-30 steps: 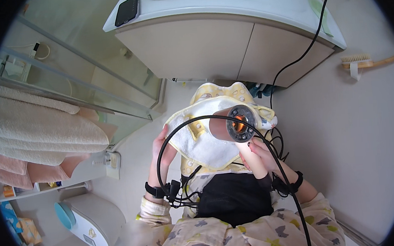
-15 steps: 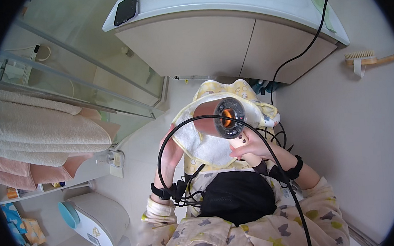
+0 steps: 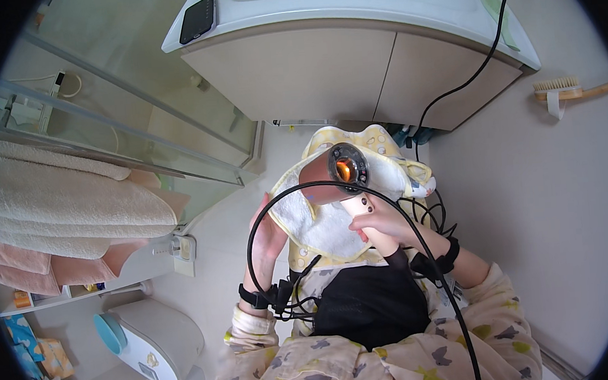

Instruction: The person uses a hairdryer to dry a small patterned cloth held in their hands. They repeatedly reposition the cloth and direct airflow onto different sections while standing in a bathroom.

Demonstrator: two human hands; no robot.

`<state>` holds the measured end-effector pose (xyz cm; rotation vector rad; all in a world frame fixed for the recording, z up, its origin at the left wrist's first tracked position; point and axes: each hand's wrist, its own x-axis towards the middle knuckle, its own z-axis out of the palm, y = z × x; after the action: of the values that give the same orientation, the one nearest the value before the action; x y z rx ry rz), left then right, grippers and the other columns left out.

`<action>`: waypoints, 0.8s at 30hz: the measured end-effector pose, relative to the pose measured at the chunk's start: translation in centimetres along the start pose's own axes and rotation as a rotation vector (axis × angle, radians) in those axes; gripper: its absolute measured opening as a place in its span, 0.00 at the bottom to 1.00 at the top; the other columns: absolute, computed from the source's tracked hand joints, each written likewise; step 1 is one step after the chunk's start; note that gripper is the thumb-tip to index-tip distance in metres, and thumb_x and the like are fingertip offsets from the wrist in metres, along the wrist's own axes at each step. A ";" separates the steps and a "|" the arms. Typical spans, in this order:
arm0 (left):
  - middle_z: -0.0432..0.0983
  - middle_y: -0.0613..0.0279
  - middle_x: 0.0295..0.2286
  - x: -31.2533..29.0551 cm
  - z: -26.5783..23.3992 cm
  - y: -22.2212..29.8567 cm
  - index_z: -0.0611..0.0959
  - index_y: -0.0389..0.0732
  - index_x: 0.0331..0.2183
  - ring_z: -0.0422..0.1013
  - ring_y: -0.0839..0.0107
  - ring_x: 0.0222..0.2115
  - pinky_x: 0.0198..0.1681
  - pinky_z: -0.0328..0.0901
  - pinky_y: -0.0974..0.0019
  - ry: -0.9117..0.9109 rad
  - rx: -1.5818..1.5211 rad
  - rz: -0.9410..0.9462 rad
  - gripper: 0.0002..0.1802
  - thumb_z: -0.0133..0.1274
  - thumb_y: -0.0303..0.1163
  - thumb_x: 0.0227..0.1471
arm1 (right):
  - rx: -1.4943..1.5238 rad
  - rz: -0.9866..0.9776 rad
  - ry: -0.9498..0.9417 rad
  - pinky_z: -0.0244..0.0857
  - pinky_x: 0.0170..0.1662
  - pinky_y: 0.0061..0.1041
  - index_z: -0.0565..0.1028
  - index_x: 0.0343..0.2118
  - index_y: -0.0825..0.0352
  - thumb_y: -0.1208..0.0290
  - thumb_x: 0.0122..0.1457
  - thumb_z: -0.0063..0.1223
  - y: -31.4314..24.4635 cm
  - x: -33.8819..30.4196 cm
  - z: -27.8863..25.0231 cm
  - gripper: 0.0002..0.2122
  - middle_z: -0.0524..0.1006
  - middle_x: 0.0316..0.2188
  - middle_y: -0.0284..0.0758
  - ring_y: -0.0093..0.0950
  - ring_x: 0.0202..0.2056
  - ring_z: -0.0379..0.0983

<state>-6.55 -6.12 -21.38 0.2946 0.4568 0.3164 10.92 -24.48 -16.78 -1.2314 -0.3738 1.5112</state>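
My right hand (image 3: 383, 221) is wrapped round the pale handle of a hair dryer (image 3: 321, 176). The dryer has a pinkish-brown barrel, and an orange glow shows inside its round dark end. Below the barrel spreads a white terry cloth (image 3: 325, 232) with yellow trim. At the cloth's left edge is my left hand (image 3: 267, 230), its fingers partly behind the fabric and closed on it. Yellow patterned fabric (image 3: 348, 136) shows beyond and under the white cloth. A black cable (image 3: 291, 189) loops across in front of the dryer and both arms.
A sink cabinet (image 3: 287, 70) stands ahead, with a phone (image 3: 198, 20) on its left corner. Towels (image 3: 69, 194) hang by the glass shower panel at left, above a white bin with a teal part (image 3: 148, 338). A wooden brush (image 3: 560, 91) hangs on the right wall.
The dryer and my right hand have shifted slightly to the left, and the dryer's glowing end has moved a little up and away. My left hand stays at the cloth's edge.
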 end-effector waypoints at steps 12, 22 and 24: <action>0.62 0.53 0.51 -0.2 0.3 0.2 0.64 0.34 0.51 0.58 0.61 0.53 0.57 0.49 0.57 -0.133 0.000 0.021 0.27 0.26 0.43 0.59 | 0.006 0.050 -0.050 0.64 0.21 0.23 0.61 0.44 0.71 0.81 0.42 0.51 0.5 1.2 0.8 0.22 0.68 0.22 0.35 0.22 0.18 0.68; 0.62 0.54 0.51 -0.2 -0.2 0.1 0.63 0.34 0.51 0.57 0.61 0.53 0.57 0.49 0.58 -0.118 0.015 0.039 0.27 0.24 0.43 0.60 | -0.110 0.001 -0.027 0.63 0.21 0.21 0.61 0.42 0.70 0.80 0.43 0.50 0.2 1.8 0.7 0.20 0.68 0.22 0.33 0.21 0.18 0.67; 0.63 0.55 0.50 -0.2 0.0 0.0 0.65 0.35 0.50 0.58 0.62 0.53 0.57 0.50 0.59 -0.168 0.008 0.031 0.26 0.25 0.43 0.60 | -0.067 0.009 -0.029 0.63 0.21 0.21 0.62 0.41 0.70 0.80 0.42 0.50 0.5 1.7 0.8 0.19 0.67 0.21 0.33 0.21 0.17 0.67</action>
<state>-6.76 -6.17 -21.29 0.3333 0.2884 0.3171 10.24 -22.89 -17.66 -1.2662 -0.4420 1.5364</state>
